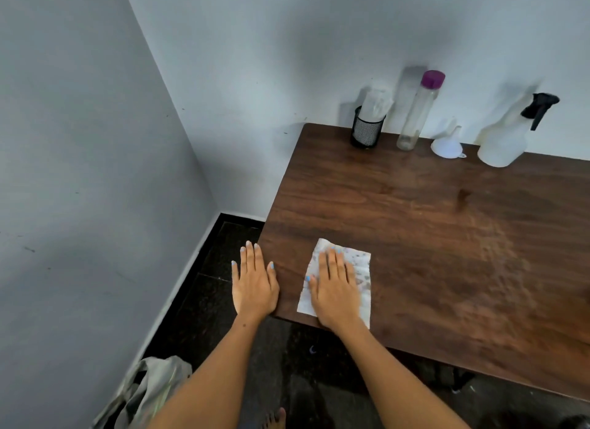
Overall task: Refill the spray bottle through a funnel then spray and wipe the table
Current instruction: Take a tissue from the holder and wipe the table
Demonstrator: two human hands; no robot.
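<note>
Fingers (pixel 252 256) of the left hand (pixel 254 285) lie straight, released, at the dark brown wooden tabletop's (pixel 431 237) left edge, lower centre of frame. Beside it, the right hand (pixel 335 288) presses flat, grasping nothing, on a damp white paper towel (pixel 362 269). At upper right stand a small white plastic funnel (pixel 447 142) and a translucent white spray bottle with black trigger (pixel 507 138).

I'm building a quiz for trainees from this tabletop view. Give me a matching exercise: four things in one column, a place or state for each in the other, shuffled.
1. paper towel
2. funnel
3. spray bottle
4. mesh cup

A. black, holds white paper
B. lies wide mouth down
C. black trigger head
D. flat under the right hand

Pairs: 1-D, 2-B, 3-C, 4-A
</note>
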